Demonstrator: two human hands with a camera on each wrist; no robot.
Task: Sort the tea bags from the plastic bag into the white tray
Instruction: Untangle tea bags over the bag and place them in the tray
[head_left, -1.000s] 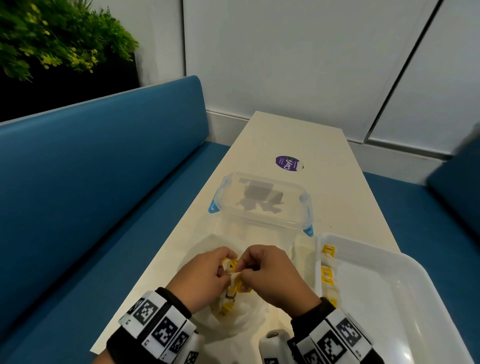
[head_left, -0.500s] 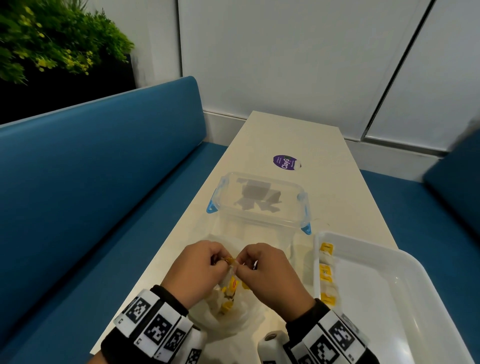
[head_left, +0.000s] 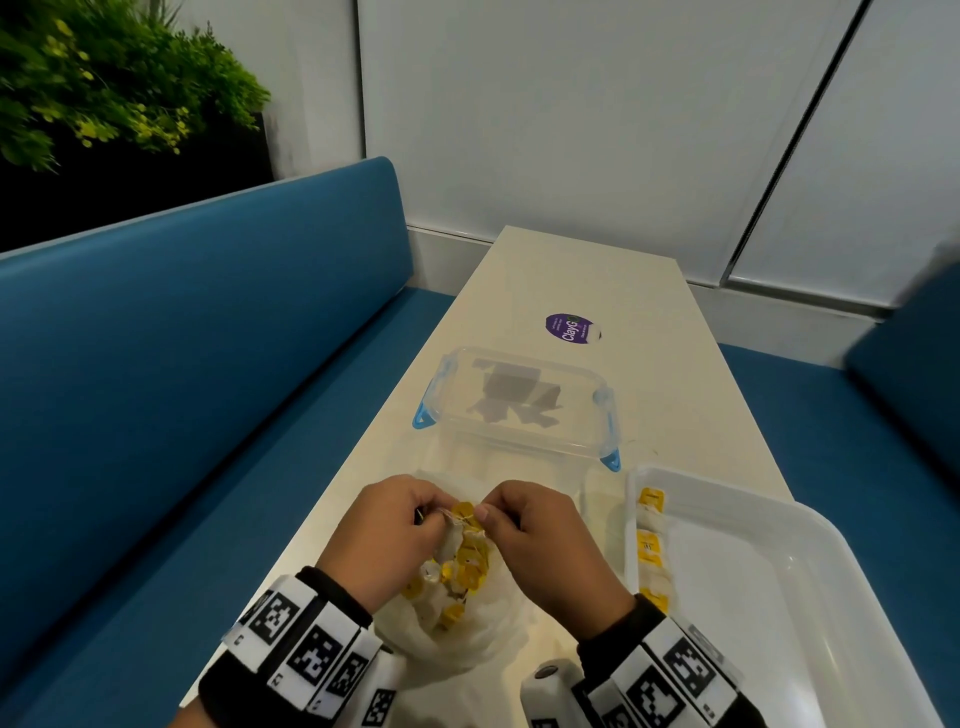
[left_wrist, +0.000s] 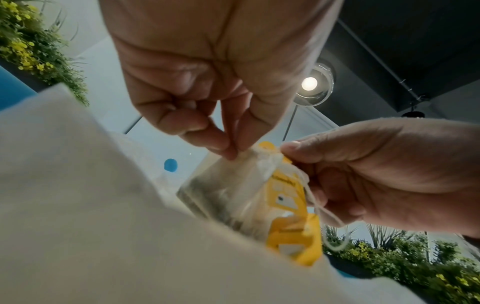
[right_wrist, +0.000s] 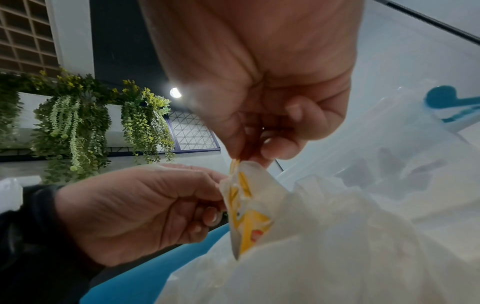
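Note:
A crumpled clear plastic bag (head_left: 457, 618) lies on the table near me, holding several tea bags with yellow tags. Just above its mouth, both hands pinch one tea bag (head_left: 464, 519). My left hand (head_left: 431, 514) pinches the paper pouch's top corner (left_wrist: 233, 153). My right hand (head_left: 485, 515) pinches the other top corner, by the yellow tag (left_wrist: 285, 185), and the string hangs in a loop below it. In the right wrist view the tea bag (right_wrist: 249, 207) hangs from my right hand's fingertips (right_wrist: 270, 152). The white tray (head_left: 779, 597) sits to the right with tea bags (head_left: 649, 545) lined along its left wall.
A clear lidded container (head_left: 519, 400) with blue clips stands just beyond the hands. A purple sticker (head_left: 570, 327) lies farther up the narrow cream table (head_left: 597, 270). Blue bench seats (head_left: 208, 364) flank the table, and a plant (head_left: 104, 93) is at the far left.
Both hands have kept their pinch on the tea bag and lifted it slightly above the plastic bag. They have drawn a little apart, so more of it shows.

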